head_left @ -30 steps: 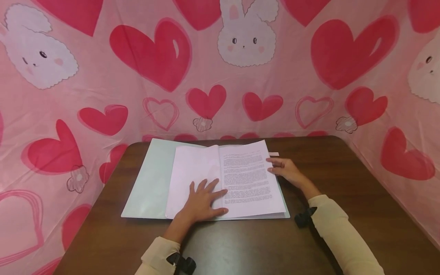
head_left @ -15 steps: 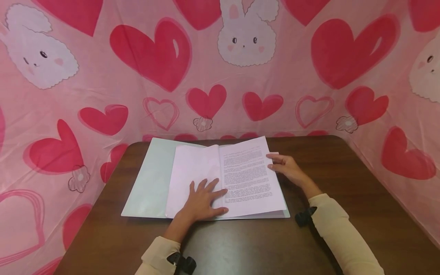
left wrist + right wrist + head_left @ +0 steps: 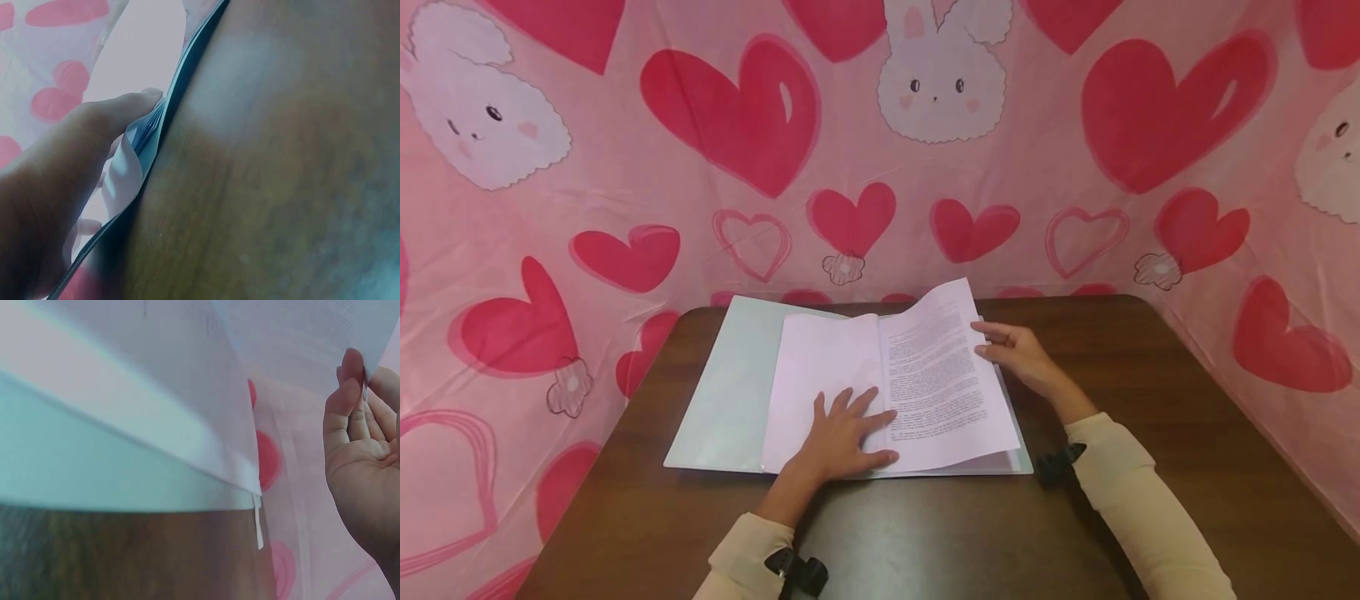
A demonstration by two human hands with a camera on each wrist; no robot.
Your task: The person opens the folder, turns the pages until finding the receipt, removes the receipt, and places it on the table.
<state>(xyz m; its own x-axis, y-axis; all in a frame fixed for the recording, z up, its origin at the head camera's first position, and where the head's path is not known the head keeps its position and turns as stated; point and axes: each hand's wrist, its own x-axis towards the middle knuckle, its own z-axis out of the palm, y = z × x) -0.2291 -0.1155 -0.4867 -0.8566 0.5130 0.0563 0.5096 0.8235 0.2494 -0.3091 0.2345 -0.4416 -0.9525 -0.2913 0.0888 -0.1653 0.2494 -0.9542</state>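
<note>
A pale mint folder (image 3: 718, 400) lies spread on the table, with a stack of white paper in it. My left hand (image 3: 841, 437) rests with fingers spread across the blank left page (image 3: 808, 358) and the middle fold. In the left wrist view its thumb (image 3: 134, 106) lies by the fold, near the bunched sheet edges. My right hand (image 3: 1026, 358) pinches the right edge of a printed sheet (image 3: 932, 375) between thumb and fingers, which the right wrist view shows clearly. That sheet curves up off the stack, its far corner raised highest.
The brown wooden table (image 3: 925, 533) reaches out around the folder on all sides. A thin white strip (image 3: 259, 525) sticks out from the stack's edge. Behind the table hangs a pink cloth (image 3: 1045, 167) with hearts and rabbits.
My right hand has moved up and slightly left with the sheet's edge, so the sheet bends higher off the stack. The left hand has stayed in place.
</note>
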